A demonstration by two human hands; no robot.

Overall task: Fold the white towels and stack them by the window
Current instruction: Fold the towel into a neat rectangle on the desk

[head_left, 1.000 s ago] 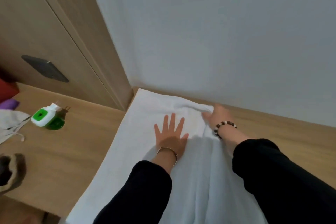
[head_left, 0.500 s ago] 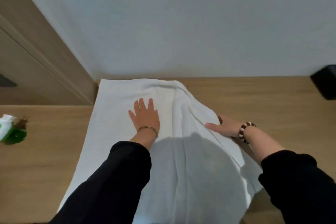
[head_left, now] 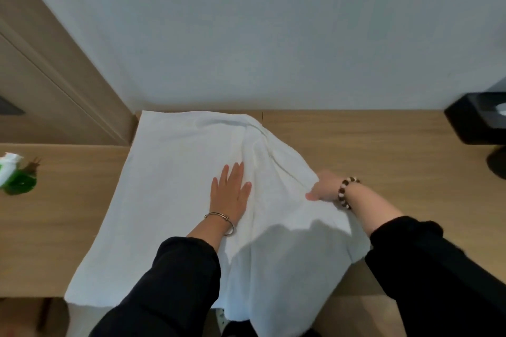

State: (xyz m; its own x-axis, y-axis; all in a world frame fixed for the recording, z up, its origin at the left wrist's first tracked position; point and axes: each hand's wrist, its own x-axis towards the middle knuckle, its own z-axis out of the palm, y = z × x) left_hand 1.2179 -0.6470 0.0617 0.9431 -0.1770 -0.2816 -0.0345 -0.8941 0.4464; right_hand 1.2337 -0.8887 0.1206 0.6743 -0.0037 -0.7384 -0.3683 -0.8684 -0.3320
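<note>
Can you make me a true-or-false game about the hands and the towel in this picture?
1. The left hand lies flat on the white towel. True.
2. The towel is folded into a small neat square. False: it is spread over the wooden top, wrinkled on its right side.
3. The beaded bracelet is on the right wrist. True.
4. The green and white thing sits on the towel. False: it sits on the wood, off to the left, apart from the towel.
5. The right hand holds the black box. False: it grips the towel's edge.
</note>
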